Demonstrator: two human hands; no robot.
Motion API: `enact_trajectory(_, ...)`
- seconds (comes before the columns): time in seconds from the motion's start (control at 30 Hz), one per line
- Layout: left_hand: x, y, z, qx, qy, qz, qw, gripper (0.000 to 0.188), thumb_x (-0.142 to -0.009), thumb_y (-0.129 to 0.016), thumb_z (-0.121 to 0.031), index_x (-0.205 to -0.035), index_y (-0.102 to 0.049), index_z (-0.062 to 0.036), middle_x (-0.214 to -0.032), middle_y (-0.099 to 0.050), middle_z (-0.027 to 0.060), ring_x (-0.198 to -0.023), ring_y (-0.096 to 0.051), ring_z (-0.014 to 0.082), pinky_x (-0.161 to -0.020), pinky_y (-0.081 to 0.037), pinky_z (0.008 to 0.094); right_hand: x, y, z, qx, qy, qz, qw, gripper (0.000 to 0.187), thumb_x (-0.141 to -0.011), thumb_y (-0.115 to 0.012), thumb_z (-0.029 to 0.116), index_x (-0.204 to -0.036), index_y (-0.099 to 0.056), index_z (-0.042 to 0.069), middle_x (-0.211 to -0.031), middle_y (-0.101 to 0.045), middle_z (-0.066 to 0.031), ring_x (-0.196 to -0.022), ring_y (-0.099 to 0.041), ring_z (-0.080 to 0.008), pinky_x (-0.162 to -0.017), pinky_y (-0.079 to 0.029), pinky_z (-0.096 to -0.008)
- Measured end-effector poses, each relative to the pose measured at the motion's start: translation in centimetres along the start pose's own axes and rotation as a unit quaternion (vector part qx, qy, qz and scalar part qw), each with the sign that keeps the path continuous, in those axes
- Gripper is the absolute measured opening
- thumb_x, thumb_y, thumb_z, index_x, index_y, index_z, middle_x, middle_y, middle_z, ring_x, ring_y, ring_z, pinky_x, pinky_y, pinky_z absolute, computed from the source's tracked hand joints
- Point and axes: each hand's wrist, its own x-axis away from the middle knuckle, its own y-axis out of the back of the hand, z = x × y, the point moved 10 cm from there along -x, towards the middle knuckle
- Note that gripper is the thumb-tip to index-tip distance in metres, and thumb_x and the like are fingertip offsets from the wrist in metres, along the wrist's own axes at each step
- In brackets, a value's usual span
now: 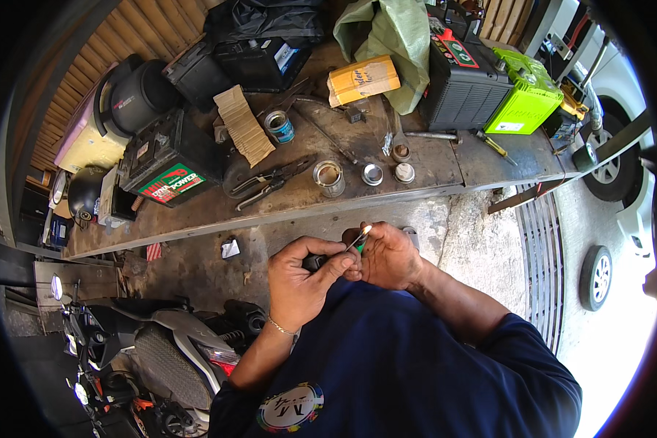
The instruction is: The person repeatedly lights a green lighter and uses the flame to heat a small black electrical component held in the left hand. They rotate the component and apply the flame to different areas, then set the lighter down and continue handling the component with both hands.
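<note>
In front of my chest my left hand (297, 271) is closed, thumb and fingers pinching a thin metal rod (355, 240). A short dark piece (313, 263) shows beneath those fingers; I cannot tell if it belongs to the rod. My right hand (393, 257) is curled around a small green lighter (360, 248), mostly hidden by the fingers. A small bright flame (366, 230) burns above the lighter, at the rod's upper end. Both hands nearly touch. On the bench beyond them stand an open tin (329, 179) and two small round containers, one silvery (372, 174), one pale-topped (404, 173).
The wooden workbench (445, 166) carries several car batteries, including a lime-green one (524, 91), a blue can (279, 126), pliers (264, 184), a screwdriver (495, 147) and cardboard (244, 125). A motorcycle (175, 350) stands at lower left. At right are a floor grate (542, 270) and a loose wheel (597, 278).
</note>
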Motion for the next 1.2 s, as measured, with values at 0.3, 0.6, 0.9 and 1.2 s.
enact_trajectory(0.3,0.0,0.3,0.5,0.006,0.003,-0.023,1.0,0.021,-0.086,-0.081,-0.007,-0.098,-0.066,0.0022,-0.083,-0.072,0.0078,-0.067,-0.062,0.0073,-0.058,-0.05,0.0214,0.2,0.4,0.1,-0.014,0.015,-0.014,1.0,0.048,-0.104,-0.037,0.046,-0.099,-0.062,0.005,-0.086,-0.061,-0.0061,-0.079,-0.052,-0.0189,-0.074,-0.041,-0.0313)
enact_trajectory(0.6,-0.9,3.4,2.9,0.05,0.002,-0.082,0.995,0.028,-0.09,-0.078,-0.01,-0.108,-0.058,-0.0023,-0.083,-0.066,0.0039,-0.064,-0.059,0.0078,-0.054,-0.047,0.0224,11.6,7.9,22.2,0.728,0.276,-0.434,0.454,0.034,-0.1,-0.052,0.026,-0.127,-0.064,0.009,-0.105,-0.062,-0.0129,-0.105,-0.056,-0.0305,-0.091,-0.044,-0.044)
enact_trajectory(0.9,-2.5,1.5,6.2,0.317,0.071,-0.03,0.945,0.019,-0.097,-0.07,-0.021,-0.109,-0.058,-0.0135,-0.086,-0.061,0.0005,-0.067,-0.055,0.0083,-0.057,-0.042,0.0227,12.4,1.8,20.8,0.736,0.361,-0.479,0.315,0.023,-0.092,-0.07,0.02,-0.112,-0.067,0.01,-0.116,-0.065,-0.0104,-0.106,-0.06,-0.027,-0.091,-0.045,-0.0422)
enact_trajectory(1.2,-2.1,-1.0,5.1,0.303,0.019,0.019,0.953,0.022,-0.097,-0.07,-0.023,-0.106,-0.052,-0.017,-0.082,-0.059,-0.0036,-0.066,-0.051,0.0072,-0.056,-0.04,0.0212,1.2,-1.8,4.4,0.206,0.259,-0.099,0.939,0.024,-0.099,-0.067,0.014,-0.117,-0.063,-0.002,-0.1,-0.069,-0.0079,-0.085,-0.067,-0.0148,-0.081,-0.055,-0.0305)
